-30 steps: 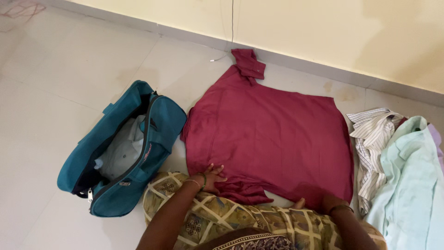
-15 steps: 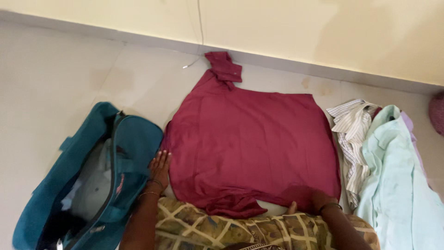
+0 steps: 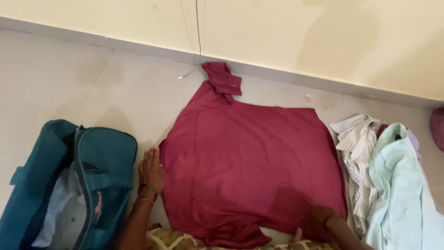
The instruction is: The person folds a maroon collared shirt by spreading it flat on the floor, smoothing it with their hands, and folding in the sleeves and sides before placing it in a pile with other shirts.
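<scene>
On the tiled floor, a maroon shirt lies flat. The left hand rests open along its nine o'clock edge; the right hand sits under the five o'clock corner, its grip hidden. Soft, light cloth, likely best taken by the edges. At nine o'clock, an open teal bag holds pale folded clothes.

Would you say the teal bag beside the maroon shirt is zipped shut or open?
Open: the teal bag gapes along its zip, with pale clothing visible inside. The left hand lies flat beside it.
</scene>
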